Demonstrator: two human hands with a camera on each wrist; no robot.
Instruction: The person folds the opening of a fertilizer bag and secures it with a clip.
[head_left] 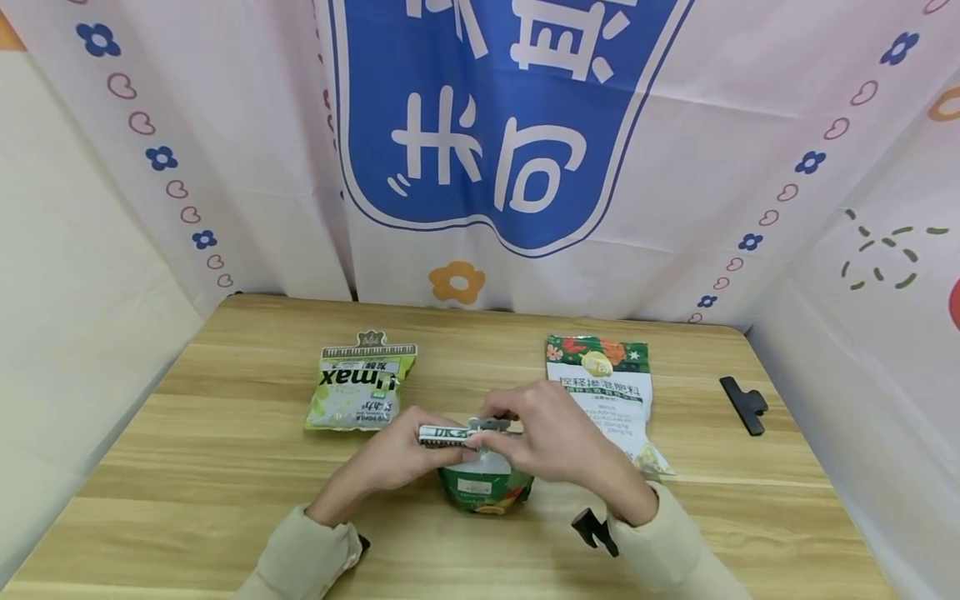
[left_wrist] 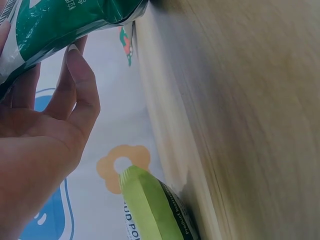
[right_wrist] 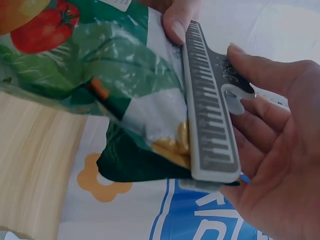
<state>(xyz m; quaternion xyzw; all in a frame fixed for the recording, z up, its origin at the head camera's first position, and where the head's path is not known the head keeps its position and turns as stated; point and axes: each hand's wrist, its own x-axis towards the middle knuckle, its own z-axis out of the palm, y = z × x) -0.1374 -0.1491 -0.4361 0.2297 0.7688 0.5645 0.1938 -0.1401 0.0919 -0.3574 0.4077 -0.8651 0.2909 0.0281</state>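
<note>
While our right hand (head_left: 551, 432) pinches the clip (right_wrist: 212, 115), our left hand (head_left: 397, 457) grips the green bag (head_left: 477, 490), likely soft, best held by its top.

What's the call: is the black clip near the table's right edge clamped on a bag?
No, the black clip lies on the table, apart from the nearest bag.

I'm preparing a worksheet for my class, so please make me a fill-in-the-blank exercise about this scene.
1. The held clip, in the right hand, is printed with ____ keys.
2. Round and red, a ____ is printed on the held bag.
3. The loose clip, right of the white bag, is coloured ____.
4. From the person's side, the Umax bag lies to the ____ of the white bag.

Missing words: piano; tomato; black; left.
</note>
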